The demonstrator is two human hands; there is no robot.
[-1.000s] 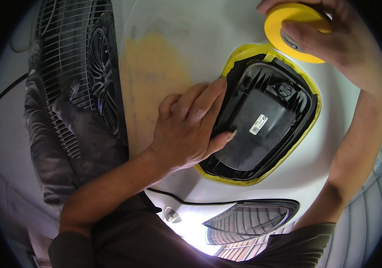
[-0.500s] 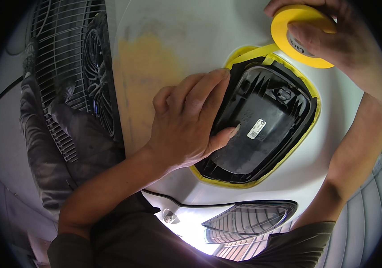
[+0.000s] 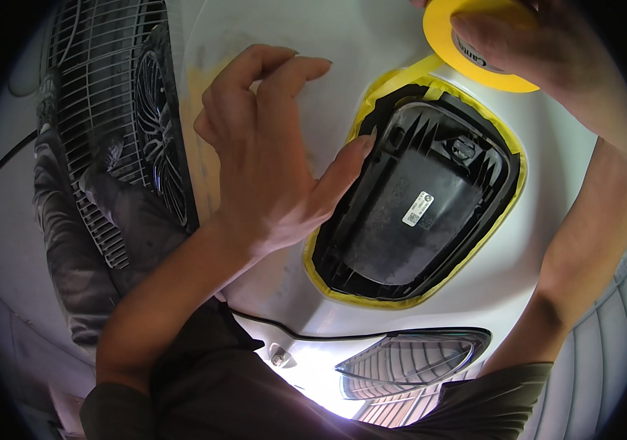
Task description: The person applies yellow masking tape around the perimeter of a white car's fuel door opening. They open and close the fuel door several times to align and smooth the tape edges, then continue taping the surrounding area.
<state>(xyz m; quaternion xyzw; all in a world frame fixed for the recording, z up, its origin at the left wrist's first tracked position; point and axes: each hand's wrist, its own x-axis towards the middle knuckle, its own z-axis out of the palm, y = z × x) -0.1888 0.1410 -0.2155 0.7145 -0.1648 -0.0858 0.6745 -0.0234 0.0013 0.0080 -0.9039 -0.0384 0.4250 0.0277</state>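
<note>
A black plastic part (image 3: pixel 390 220) with a small white label is set in an opening of a pale car body panel (image 3: pixel 548 183). Yellow masking tape (image 3: pixel 361 299) edges it all round. At the upper right, my right hand (image 3: pixel 530 55) grips a roll of yellow masking tape (image 3: pixel 442 31), thumb over its core. From the roll a short tape strip (image 3: pixel 418 70) runs down to the opening's top edge. My left hand (image 3: pixel 258 169) is open and holds nothing. Its thumb lies at the part's upper left edge, the other fingers bent and raised over the panel.
Below the opening, a glossy lamp-like lens (image 3: pixel 416 363) reflects slats beside bright glare. A wire grid (image 3: pixel 97 66) and a dark spoked round piece (image 3: pixel 158 117) stand at the left. An orange-brown patch (image 3: pixel 207 158) shows on the panel behind my left hand.
My left hand has lifted off the tape strip and shifted up and left, its fingers spreading. My right hand and the tape roll have moved slightly up and left.
</note>
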